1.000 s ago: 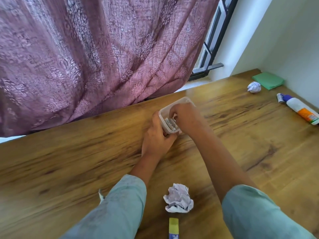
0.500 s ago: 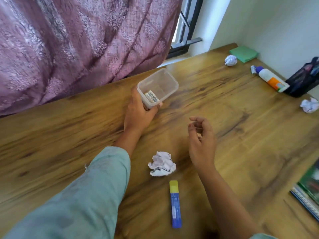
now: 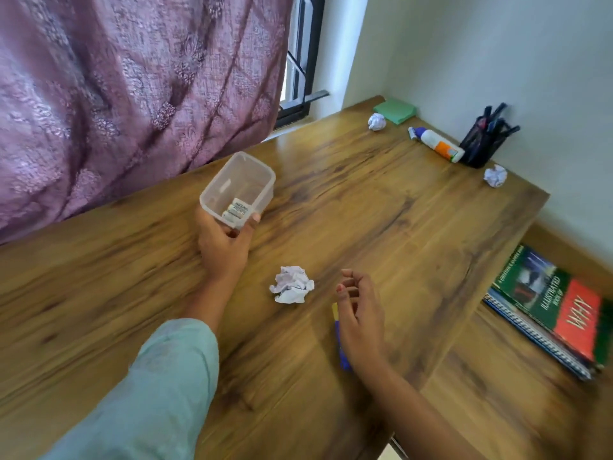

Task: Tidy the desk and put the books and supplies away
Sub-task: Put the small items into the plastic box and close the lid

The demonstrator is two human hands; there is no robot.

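My left hand grips the near end of a clear plastic box that holds a few small white erasers, just above the wooden desk. My right hand hovers with loosely curled fingers over a blue glue stick with a yellow cap, hiding most of it; whether it touches the stick is unclear. A crumpled paper ball lies between the two hands.
At the far corner lie a green sticky-note pad, a paper ball, a white glue bottle, a black mesh pen holder and another paper ball. Stacked books sit on a lower surface at right. A purple curtain hangs behind.
My right hand left the box and came back down over the glue stick. My left hand kept hold of the box. The view swung right, showing the pen holder and books.
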